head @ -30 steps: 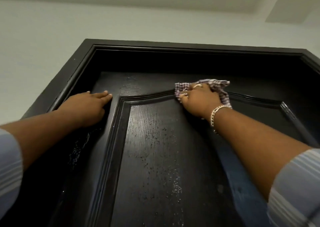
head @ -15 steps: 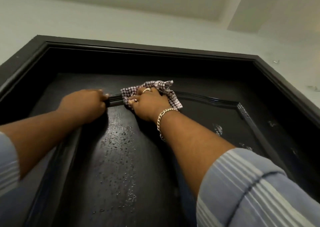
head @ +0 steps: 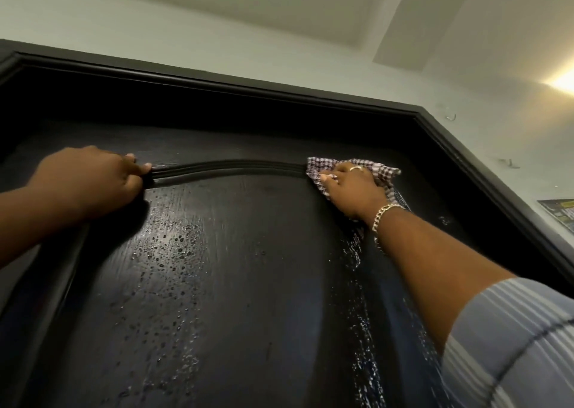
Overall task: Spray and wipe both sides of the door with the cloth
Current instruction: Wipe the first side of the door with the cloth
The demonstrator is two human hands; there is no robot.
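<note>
A black panelled door (head: 248, 299) fills the view, seen from below, with spray droplets (head: 174, 243) on its centre panel and wet streaks down the right side. My right hand (head: 354, 190) holds a purple-and-white checked cloth (head: 383, 171) against the right end of the arched moulding (head: 230, 165), fingers bent over the cloth. My left hand (head: 93, 180) rests on the door at the moulding's left end, holding nothing. No spray bottle is in view.
The black door frame (head: 279, 96) runs across the top and down the right side. Above it are a white wall and ceiling. A glowing light (head: 563, 81) and a printed sheet (head: 559, 212) are on the right wall.
My right hand has swept the cloth along the arched moulding from its left part to its right end. The left hand has stayed at the moulding's left end.
</note>
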